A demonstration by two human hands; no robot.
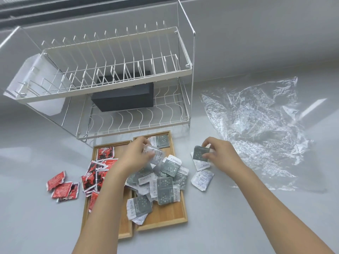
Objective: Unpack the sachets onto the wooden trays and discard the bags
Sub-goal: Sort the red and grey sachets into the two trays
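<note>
Two wooden trays lie side by side in front of me. The left tray (102,146) carries red sachets (95,173). The right tray (170,215) carries a heap of grey-and-white sachets (165,189). My left hand (136,154) hovers over the right tray, fingers pinched on a white sachet (156,155). My right hand (220,153) is just right of that tray, holding a grey sachet (200,155) by its top edge. Under it two more sachets (202,179) lie on the counter. A crumpled clear plastic bag (256,125) lies spread out at the right.
A few red sachets (62,187) lie loose on the counter left of the trays. A white two-tier wire dish rack (117,74) stands behind the trays, with a black box (124,96) on its lower shelf. The grey counter (238,217) runs to a wall at the back.
</note>
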